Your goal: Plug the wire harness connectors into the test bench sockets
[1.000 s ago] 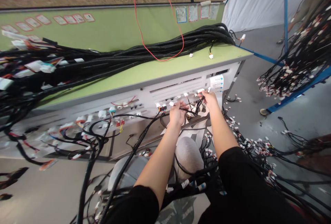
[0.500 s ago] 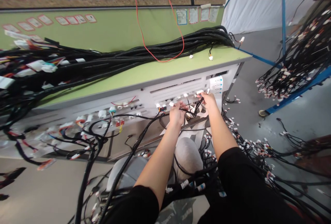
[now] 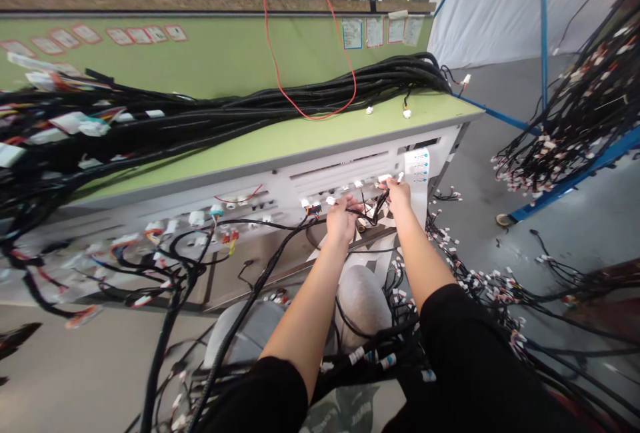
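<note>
My right hand (image 3: 399, 196) is closed in a pinch on a wire harness branch (image 3: 381, 205), close to a white connector (image 3: 384, 178) at the white fixture panel (image 3: 345, 165). To its left, my left hand (image 3: 342, 217) is turned partly palm up, its fingers curled at a black cable that runs across to the right hand. The fingers hide part of that cable. Just left of my left hand, a black connector (image 3: 314, 209) and a small white connector (image 3: 331, 200) sit along the panel's lower edge.
Thick black harnesses (image 3: 280, 103) lie along the green bench (image 3: 310, 132). A red cable (image 3: 267, 40) loops over them. A label strip (image 3: 417, 165) hangs at the panel's right end. Many connector-tipped cables (image 3: 495, 286) spread over the floor; more hang on a blue rack (image 3: 590, 173).
The view has shifted very slightly. Both hands stay at nearly the same places on the harness, the right hand marginally further left.
</note>
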Motion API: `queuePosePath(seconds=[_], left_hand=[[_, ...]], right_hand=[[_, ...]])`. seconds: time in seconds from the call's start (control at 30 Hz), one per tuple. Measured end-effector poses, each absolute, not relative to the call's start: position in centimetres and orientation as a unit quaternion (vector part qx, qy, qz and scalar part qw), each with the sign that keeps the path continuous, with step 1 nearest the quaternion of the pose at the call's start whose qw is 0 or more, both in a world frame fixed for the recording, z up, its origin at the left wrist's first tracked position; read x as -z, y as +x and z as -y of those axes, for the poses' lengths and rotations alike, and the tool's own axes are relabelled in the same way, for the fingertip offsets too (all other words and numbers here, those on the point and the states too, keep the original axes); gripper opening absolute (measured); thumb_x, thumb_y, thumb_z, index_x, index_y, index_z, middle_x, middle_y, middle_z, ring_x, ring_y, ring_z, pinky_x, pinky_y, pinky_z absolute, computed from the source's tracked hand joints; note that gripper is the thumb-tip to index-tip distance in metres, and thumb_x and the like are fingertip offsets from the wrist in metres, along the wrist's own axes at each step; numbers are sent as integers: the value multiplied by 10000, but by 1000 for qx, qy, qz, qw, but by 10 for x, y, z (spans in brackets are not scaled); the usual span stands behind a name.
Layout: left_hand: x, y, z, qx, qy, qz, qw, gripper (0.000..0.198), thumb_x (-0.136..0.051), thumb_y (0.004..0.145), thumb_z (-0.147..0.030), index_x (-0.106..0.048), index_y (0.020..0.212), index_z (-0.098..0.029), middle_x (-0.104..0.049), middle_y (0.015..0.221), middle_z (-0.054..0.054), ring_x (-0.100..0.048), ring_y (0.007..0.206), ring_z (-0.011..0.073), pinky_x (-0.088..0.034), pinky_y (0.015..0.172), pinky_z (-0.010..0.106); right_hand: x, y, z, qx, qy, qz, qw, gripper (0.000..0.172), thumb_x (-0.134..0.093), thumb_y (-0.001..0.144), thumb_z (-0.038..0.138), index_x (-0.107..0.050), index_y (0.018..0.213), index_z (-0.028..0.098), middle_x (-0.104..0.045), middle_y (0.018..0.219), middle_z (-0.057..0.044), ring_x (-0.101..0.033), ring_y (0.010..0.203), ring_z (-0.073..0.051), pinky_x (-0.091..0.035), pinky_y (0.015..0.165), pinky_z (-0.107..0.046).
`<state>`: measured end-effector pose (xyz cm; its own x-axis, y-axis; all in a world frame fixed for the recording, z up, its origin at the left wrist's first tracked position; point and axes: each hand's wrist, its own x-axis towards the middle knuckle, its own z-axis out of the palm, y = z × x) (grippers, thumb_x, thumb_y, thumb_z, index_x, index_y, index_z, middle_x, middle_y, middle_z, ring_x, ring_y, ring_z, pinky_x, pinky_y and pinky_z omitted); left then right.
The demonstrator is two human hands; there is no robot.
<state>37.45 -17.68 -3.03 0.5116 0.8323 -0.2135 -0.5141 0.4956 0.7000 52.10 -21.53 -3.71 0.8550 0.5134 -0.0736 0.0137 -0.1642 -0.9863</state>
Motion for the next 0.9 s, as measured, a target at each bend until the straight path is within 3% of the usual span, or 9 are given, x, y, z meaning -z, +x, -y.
queuePosePath(seconds=[0.13, 0.33, 0.63, 0.9], left_hand=[[29, 372, 177, -413, 288, -274, 819, 180, -406, 869, -146, -537, 748, -121, -556, 603, 21, -525, 486, 108, -465, 627, 318], [24, 370, 182, -413, 291, -274, 818, 139, -498, 849, -189, -530, 726, -131, -550, 591, 9, -521, 490, 98, -468, 629, 302], [22, 363, 182, -414, 297, -285, 812, 151, -461, 866, -182, -533, 744, -131, -554, 599, 17, -524, 489, 102, -475, 628, 310], [24, 364, 178, -390, 316, -271, 822, 166, -448, 877, -195, -541, 758, -125, -562, 610, 21, -549, 493, 109, -466, 595, 284]], right_hand=[[35, 516, 212, -211, -709, 101, 666, 267, -409, 843, 285, -618, 914, 135, -673, 873, -86, -589, 603, -106, -445, 476, -184], [34, 524, 214, -197, -748, 131, 619, 298, -421, 828, 338, -637, 918, 154, -674, 835, -81, -587, 575, -111, -415, 425, -176], [37, 522, 221, -187, -714, 132, 661, 270, -514, 799, 370, -626, 881, 139, -665, 828, -80, -627, 670, -130, -458, 469, -182], [36, 528, 214, -183, -659, 103, 722, 146, -583, 732, 271, -576, 793, 139, -644, 729, -57, -567, 544, -116, -368, 394, -198]])
